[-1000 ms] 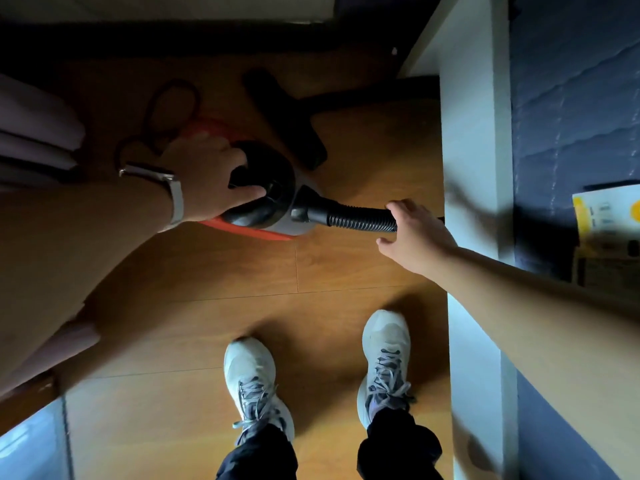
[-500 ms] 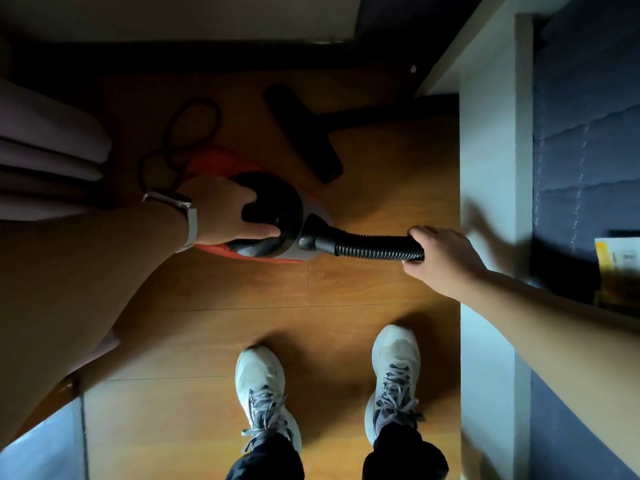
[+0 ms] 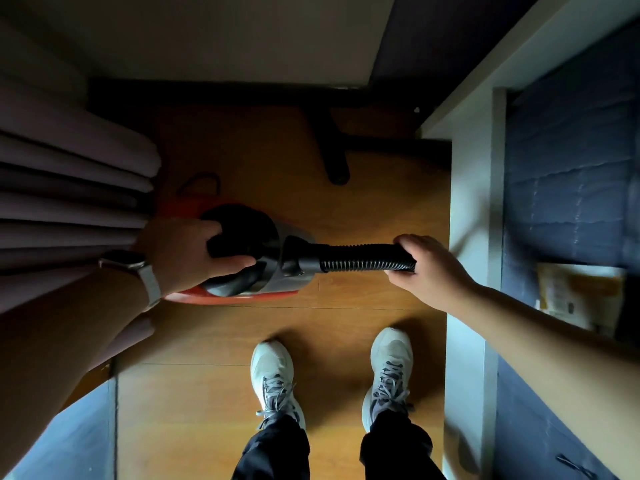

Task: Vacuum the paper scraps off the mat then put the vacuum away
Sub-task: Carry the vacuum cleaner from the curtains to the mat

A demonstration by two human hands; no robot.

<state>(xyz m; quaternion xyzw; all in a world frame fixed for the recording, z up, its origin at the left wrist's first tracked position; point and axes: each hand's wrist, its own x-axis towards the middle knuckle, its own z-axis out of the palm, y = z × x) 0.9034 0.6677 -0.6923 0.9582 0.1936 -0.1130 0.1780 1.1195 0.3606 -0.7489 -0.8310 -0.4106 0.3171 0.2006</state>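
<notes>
Head view: hands (image 3: 183, 252) (image 3: 431, 268) grip vacuum (image 3: 273, 271) and hose (image 3: 363, 259).

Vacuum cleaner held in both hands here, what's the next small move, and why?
Probably park the vacuum cleaner on the wooden floor beside the curtain. The left hand grips its handle, the right hand grips the hose, and the floor nozzle lies flat ahead, so storing seems due.

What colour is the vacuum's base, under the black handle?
Red-orange: the vacuum has a red-orange base and black top, seen in the head view, below the left hand.
</notes>
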